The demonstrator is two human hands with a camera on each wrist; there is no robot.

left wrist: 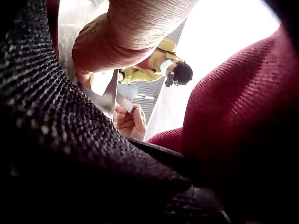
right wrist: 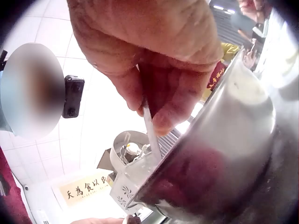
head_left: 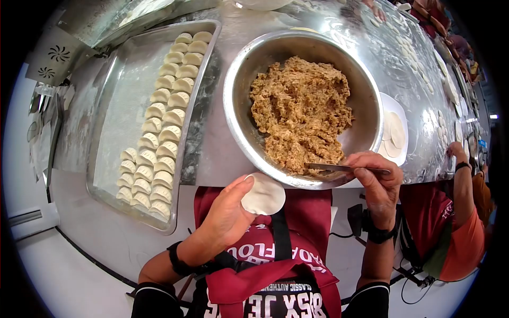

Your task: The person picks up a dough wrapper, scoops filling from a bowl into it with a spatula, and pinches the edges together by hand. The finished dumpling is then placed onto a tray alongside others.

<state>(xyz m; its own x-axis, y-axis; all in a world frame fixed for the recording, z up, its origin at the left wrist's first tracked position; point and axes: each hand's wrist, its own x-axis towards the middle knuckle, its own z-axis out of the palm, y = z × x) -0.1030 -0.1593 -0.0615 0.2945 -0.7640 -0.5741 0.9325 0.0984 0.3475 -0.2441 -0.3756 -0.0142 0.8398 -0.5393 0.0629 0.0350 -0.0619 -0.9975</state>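
My left hand [head_left: 225, 214] pinches a round dough wrapper [head_left: 263, 194] at its left edge, thumb on top, just in front of the bowl's near rim. The right hand [head_left: 377, 183] grips a flat metal spatula [head_left: 344, 168] between thumb and fingers. Its blade tip lies in the brown minced filling [head_left: 302, 111] at the near side of a large steel bowl [head_left: 233, 108]. In the right wrist view the spatula [right wrist: 152, 133] slants down behind the bowl's rim. The left wrist view shows the left hand [left wrist: 126, 35] close up, the wrapper mostly hidden behind it.
Left of the bowl, a metal tray [head_left: 114, 106] holds rows of pleated dumplings [head_left: 169, 132]. A white plate [head_left: 401, 108] with stacked wrappers [head_left: 392, 132] stands right of the bowl. Floured steel table [head_left: 424, 106] extends right, with dough pieces and other people along it.
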